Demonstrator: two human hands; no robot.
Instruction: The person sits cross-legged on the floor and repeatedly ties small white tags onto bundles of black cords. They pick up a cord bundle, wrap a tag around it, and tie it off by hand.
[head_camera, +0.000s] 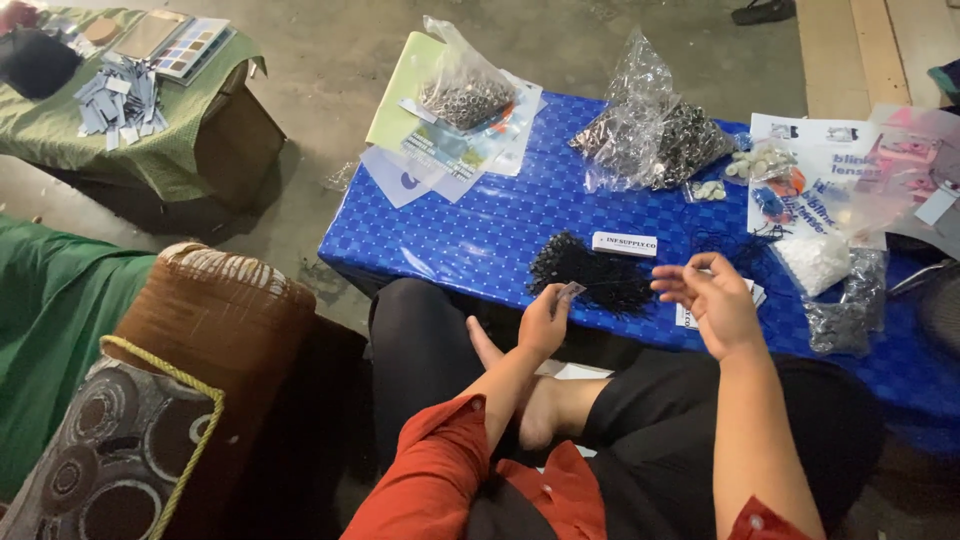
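Left hand (543, 322) pinches a small grey rectangular paper tag (570, 291); right hand (712, 300) hovers, fingers loosely spread, holding nothing. Both sit near the tangled black string pile (592, 272) on the low blue checkered table (470, 235).

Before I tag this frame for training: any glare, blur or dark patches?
Head view: glare spots on the clear bags and glossy blue table; the left hand, pinching a small tag, and the right hand are slightly soft; the lap below is deep in shadow.
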